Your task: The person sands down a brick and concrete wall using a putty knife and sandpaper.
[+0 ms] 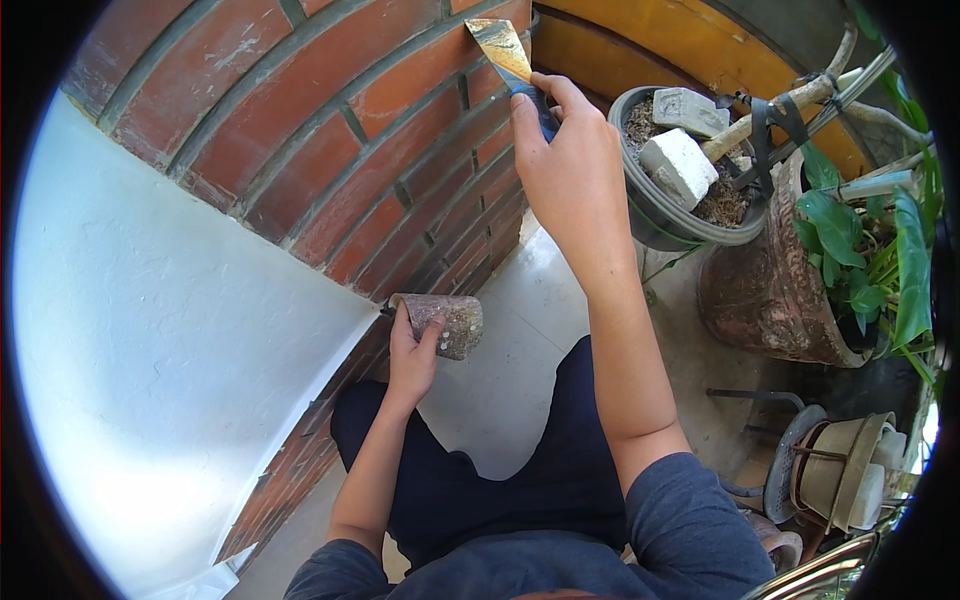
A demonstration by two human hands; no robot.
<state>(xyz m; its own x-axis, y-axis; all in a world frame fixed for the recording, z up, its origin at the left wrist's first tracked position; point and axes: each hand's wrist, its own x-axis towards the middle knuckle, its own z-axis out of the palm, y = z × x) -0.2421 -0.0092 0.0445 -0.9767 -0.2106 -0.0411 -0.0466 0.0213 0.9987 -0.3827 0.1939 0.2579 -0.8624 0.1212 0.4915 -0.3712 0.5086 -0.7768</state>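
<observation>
In my right hand (572,150) is a putty knife (503,52), gripped by its blue handle, with the fingers closed round it. Its flat blade, smeared yellowish, points up and left and overlaps the upper part of the red brick wall (300,150); whether it touches the bricks I cannot tell. Lower down, my left hand (411,358) grips a small, stained, speckled pot (458,325) by its side. The pot lies tilted close to the foot of the wall, its inside mostly hidden.
A white panel or sheet (170,330) covers the wall on the left. To the right stand a grey plant pot (650,225) with pale blocks and a branch, a large brown pot (755,285) with leafy plants, and a beige pot (828,465) on a metal stand.
</observation>
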